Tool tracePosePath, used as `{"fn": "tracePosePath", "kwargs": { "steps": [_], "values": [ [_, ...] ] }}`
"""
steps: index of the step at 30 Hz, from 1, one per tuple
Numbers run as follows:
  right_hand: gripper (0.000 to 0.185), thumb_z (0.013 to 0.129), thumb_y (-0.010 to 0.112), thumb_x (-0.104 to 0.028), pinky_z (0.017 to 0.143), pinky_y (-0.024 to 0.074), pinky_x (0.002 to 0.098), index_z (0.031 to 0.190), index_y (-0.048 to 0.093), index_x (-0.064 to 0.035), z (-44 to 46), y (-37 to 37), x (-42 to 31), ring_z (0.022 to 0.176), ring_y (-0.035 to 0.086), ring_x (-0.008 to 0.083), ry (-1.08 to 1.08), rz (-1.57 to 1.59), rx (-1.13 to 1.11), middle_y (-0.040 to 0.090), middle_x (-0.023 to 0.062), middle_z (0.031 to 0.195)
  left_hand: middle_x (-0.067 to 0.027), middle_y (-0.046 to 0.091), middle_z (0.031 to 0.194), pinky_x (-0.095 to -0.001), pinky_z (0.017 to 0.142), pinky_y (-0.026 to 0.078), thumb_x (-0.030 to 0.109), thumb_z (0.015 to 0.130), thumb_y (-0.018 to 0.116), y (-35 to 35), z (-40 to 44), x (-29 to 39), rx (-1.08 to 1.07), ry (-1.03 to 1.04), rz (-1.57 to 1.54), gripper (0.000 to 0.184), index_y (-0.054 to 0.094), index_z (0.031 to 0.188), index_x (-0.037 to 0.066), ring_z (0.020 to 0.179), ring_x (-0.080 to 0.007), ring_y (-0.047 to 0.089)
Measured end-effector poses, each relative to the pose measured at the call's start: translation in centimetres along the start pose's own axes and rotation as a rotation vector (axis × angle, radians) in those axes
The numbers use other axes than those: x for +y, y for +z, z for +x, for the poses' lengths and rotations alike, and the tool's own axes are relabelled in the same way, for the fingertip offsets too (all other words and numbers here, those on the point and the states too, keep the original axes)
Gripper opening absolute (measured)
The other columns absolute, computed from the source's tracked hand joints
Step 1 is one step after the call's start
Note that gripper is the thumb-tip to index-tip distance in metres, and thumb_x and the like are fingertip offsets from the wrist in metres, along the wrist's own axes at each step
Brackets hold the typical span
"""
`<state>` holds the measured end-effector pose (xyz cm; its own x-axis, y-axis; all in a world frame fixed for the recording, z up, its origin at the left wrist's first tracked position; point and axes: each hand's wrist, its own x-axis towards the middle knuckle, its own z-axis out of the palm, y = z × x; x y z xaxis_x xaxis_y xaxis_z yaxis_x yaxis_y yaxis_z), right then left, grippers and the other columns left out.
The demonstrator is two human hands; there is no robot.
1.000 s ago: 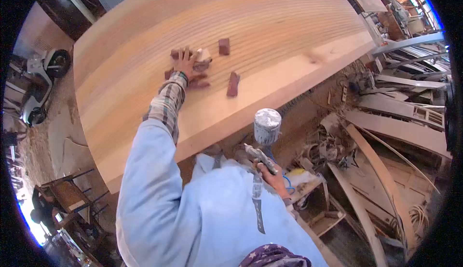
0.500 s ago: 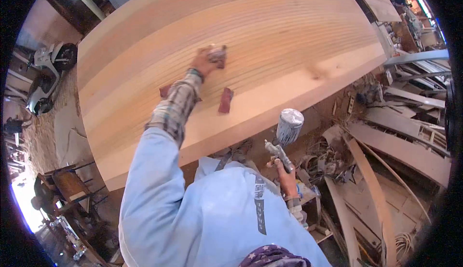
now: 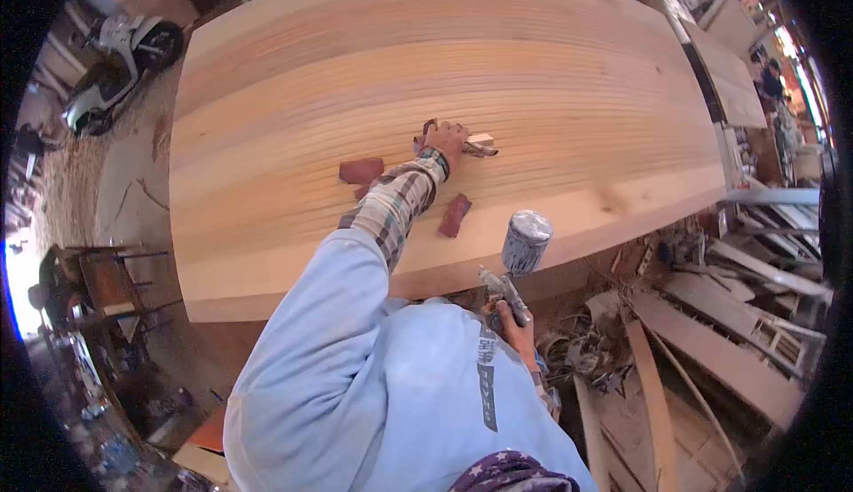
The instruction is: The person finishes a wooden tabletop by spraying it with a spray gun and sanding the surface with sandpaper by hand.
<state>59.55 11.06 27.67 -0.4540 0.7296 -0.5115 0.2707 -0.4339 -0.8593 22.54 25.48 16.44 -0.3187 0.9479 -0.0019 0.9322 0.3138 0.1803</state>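
Observation:
Out over the wide wooden slab [image 3: 586,92], my left hand [image 3: 446,143] is closed around a sanding block [image 3: 481,139], with pale wood and dark, crumpled sandpaper showing beyond the fingers. Reddish-brown pieces of sandpaper lie on the slab: one [image 3: 362,170] left of my wrist, another [image 3: 454,216] nearer the front edge. A smaller scrap is partly hidden by my sleeve. My right hand [image 3: 517,325] grips a spray gun [image 3: 505,289] by its handle in front of the slab. Its paint-streaked cup [image 3: 526,242] sits on top.
A scooter [image 3: 120,70] stands beyond the slab's left end. Long boards [image 3: 724,341] and scrap wood are heaped at the right. Another board [image 3: 724,75] lies past the slab's right end, with a person [image 3: 771,79] in the background.
My left hand has moved rightward over the slab with the sanding block, uncovering more of the left sandpaper piece. The whole view has shifted. My right hand still holds the spray gun.

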Motion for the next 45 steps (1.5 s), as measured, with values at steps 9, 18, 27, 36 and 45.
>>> {"fn": "tracePosePath", "kwargs": {
  "steps": [9,18,27,36,45],
  "values": [
    [0.024,0.097,0.061,-0.018,0.074,0.0463,0.0253,0.11,0.067,0.0018,1.2,-1.7,0.8,0.082,0.06,0.0105,-0.049,-0.048,-0.06,0.07,0.003,0.09,-0.0147,0.063,0.114,-0.0416,0.1,0.046,0.015,0.071,0.077,-6.6,-10.7,-8.9,0.105,0.1,-1.001,0.059,0.058,0.126,0.008,0.108,-0.0316,0.06],
    [0.031,0.095,0.067,-0.023,0.08,0.0492,0.0289,0.115,0.065,0.001,3.4,-1.8,2.2,0.089,0.06,0.0124,0.036,-0.038,-0.12,0.068,0.0034,0.095,-0.0175,0.045,0.139,-0.0428,0.103,0.047,0.015,0.064,0.086,-4.6,-17.8,-8.9,-0.197,-0.152,-0.335,0.094,0.037,0.144,0.007,0.127,-0.0366,0.05],
    [0.035,0.094,0.068,-0.027,0.077,0.0496,0.0279,0.116,0.066,-0.0001,3.8,-1.6,2.7,0.087,0.059,0.0101,0.004,-0.08,-0.112,0.069,0.0036,0.097,-0.0095,0.05,0.127,-0.0527,0.103,0.035,0.046,0.054,0.088,-2.7,-19.4,-8.0,-0.133,-0.089,0.093,0.1,0.047,0.138,0.008,0.12,-0.0307,0.05],
    [0.038,0.094,0.069,-0.028,0.07,0.0479,0.0249,0.121,0.065,-0.0008,3.1,-2.0,2.7,0.082,0.059,0.0085,0.02,-0.045,-0.067,0.068,0.002,0.093,-0.0099,0.044,0.148,-0.0687,0.115,0.005,0.054,0.061,0.084,-2.9,-17.0,-10.0,-0.044,0.051,0.188,0.065,0.067,0.112,0.019,0.146,-0.0391,0.022],
    [0.038,0.094,0.069,-0.028,0.074,0.0498,0.0261,0.121,0.065,-0.0011,2.5,-1.6,2.3,0.085,0.061,0.0091,0.053,0.005,-0.05,0.068,0.0032,0.091,-0.0165,0.043,0.148,-0.0646,0.118,0.0,0.059,0.064,0.078,-2.4,-16.6,-12.0,0.007,0.091,0.093,0.067,0.068,0.11,0.012,0.146,-0.0424,0.02]
  ]
}}
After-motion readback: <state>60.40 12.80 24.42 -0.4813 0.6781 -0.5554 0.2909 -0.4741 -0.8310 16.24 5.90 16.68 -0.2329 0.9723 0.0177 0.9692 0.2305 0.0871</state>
